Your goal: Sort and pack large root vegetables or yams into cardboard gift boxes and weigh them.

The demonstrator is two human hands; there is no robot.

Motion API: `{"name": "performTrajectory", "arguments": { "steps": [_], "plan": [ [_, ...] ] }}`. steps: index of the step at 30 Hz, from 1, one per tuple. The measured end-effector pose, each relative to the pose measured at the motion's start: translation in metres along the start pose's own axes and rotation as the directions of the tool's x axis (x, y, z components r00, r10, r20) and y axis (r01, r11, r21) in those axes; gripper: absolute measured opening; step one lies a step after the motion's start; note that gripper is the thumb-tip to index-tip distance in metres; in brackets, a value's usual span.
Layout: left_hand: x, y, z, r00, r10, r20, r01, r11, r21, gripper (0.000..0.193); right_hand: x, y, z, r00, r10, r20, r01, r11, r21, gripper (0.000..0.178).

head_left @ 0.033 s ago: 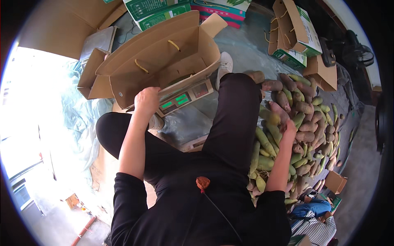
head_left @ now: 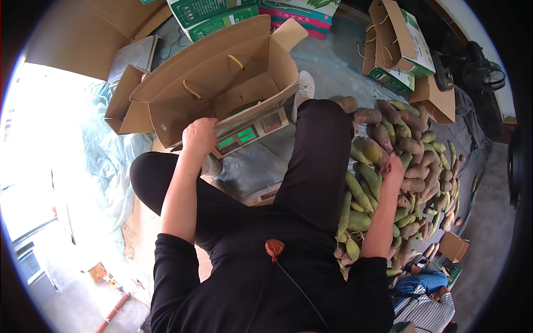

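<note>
An open cardboard box (head_left: pixel 166 114) with yellow rope handles stands in front of me on a digital scale (head_left: pixel 266 123) with a lit green display. My left hand (head_left: pixel 200 136) is closed on the box's near edge. A few dim shapes at the bottom of the box are hard to make out. To my right lies a large heap of long green radishes (head_left: pixel 360 191) and reddish-brown, soil-smeared root vegetables (head_left: pixel 411 146). Over the heap's near-left part is my right hand (head_left: pixel 393 170), its fingers curled. Whatever they may hold is hidden. A thick yellow-green and brown root (head_left: pixel 368 149) lies just beyond it.
Green printed boxes (head_left: pixel 214 25) stand at the back, beside a pink one (head_left: pixel 302 22). More open cartons (head_left: pixel 391 41) and a black fan (head_left: pixel 483 72) are at the far right. Clear plastic sheeting (head_left: pixel 111 161) lies at left. Another person (head_left: pixel 425 299) is at the lower right.
My right hand has shifted slightly away and to the right, its fingers more curled. The reddish root by its fingers has moved or is now covered. My left hand and the box stay put.
</note>
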State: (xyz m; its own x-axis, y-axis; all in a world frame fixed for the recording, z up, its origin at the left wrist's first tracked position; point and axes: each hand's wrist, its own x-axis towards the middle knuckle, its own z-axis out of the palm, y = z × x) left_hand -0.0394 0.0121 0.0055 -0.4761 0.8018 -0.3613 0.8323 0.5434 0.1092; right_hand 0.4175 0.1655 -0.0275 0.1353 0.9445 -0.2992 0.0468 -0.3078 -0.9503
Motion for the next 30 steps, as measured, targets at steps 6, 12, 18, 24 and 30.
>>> {"name": "performTrajectory", "arguments": {
  "steps": [6,12,18,24,30],
  "plan": [
    [0.001,0.003,-0.005,0.999,0.007,0.051,-0.005,1.000,-0.025,0.034,-0.020,-0.163,0.116,0.774,-0.426,0.469,0.267,0.890,0.369,0.034],
    [0.000,0.007,-0.005,0.999,0.005,0.037,-0.006,0.999,0.040,0.034,-0.028,-0.221,0.228,0.481,-0.507,0.715,0.058,0.833,0.551,0.029],
    [0.007,-0.001,0.001,0.997,0.057,0.044,-0.060,0.995,0.079,0.035,-0.040,-0.159,0.324,0.599,-0.179,0.781,0.070,0.983,0.171,0.025],
    [0.009,-0.001,0.001,0.998,0.057,0.036,-0.059,0.998,0.039,0.035,0.000,-0.119,0.303,0.579,-0.043,0.814,0.374,0.901,-0.219,0.029],
    [0.009,-0.001,0.002,0.999,0.036,0.041,-0.035,0.999,-0.031,0.034,0.047,-0.099,0.159,0.811,-0.204,0.548,0.433,0.839,-0.328,0.018]
  ]
}}
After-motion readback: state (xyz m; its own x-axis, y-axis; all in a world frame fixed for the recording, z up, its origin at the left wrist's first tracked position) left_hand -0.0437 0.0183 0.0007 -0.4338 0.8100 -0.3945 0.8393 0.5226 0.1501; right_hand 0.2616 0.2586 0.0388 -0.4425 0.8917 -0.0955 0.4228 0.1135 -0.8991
